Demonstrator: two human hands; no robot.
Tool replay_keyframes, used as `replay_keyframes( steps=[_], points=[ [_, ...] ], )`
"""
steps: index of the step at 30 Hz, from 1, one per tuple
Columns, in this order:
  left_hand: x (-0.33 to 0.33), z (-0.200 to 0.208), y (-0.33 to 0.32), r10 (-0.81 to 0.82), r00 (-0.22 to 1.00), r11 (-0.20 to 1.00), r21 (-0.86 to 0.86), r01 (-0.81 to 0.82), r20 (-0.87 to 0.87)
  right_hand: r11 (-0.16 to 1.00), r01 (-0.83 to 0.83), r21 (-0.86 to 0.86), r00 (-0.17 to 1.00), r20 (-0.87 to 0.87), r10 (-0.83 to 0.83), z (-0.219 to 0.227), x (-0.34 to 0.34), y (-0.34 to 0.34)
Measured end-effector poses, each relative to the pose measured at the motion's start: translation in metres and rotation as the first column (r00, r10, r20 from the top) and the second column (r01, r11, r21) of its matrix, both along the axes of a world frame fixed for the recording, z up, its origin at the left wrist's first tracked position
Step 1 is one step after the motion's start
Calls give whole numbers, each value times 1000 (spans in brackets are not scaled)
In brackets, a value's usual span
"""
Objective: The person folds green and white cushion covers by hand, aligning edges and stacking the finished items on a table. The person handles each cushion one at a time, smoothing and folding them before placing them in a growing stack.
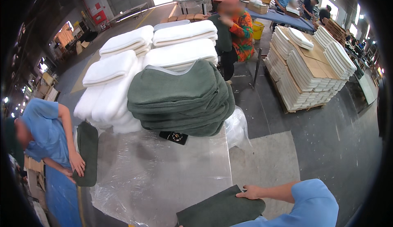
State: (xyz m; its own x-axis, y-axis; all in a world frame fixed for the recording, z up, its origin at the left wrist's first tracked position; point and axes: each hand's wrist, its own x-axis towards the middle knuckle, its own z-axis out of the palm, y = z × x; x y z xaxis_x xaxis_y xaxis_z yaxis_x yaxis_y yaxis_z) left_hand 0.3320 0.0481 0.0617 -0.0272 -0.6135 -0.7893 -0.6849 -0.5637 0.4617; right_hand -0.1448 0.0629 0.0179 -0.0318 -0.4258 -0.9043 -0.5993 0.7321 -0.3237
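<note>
At the lower edge, a dark green fabric cushion [217, 208] lies slantwise over the near edge of the plastic-covered table [151, 165]. My right hand [250, 192] grips its upper right edge, the thumb and a finger showing on top and the other fingers mostly hidden. I cannot make out my left hand; the cushion's lower side is cut off by the picture's edge. Farther up the table rises a stack of similar dark green cushions [176, 92], with a small black object [174, 137] at its foot.
White folded pads [118, 69] are piled behind and left of the green stack. A co-worker at the left handles another green cushion [86, 155]; a person [241, 30] beyond the table holds one too. Stacked white pads with cardboard [307, 67] stand on a pallet at right.
</note>
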Motion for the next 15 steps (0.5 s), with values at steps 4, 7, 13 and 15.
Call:
replay_keyframes(
  steps=[4, 7, 13, 15],
  points=[
    [3, -8, -1, -30, 996, 999, 30, 27, 87, 1000, 26, 0, 999, 37, -26, -4, -2, 1],
    [5, -19, -3, -19, 994, 999, 40, 14, 109, 999, 46, 1, 997, 65, -46, -7, -3, -3],
    [10, -34, -15, -17, 996, 996, 84, 10, 83, 990, 139, 7, 979, 147, -138, 0, -5, -6],
    [13, -41, -17, 52, 998, 998, 42, -50, -28, 959, 283, -7, 940, 200, -275, 3, -7, -2]
  ],
)
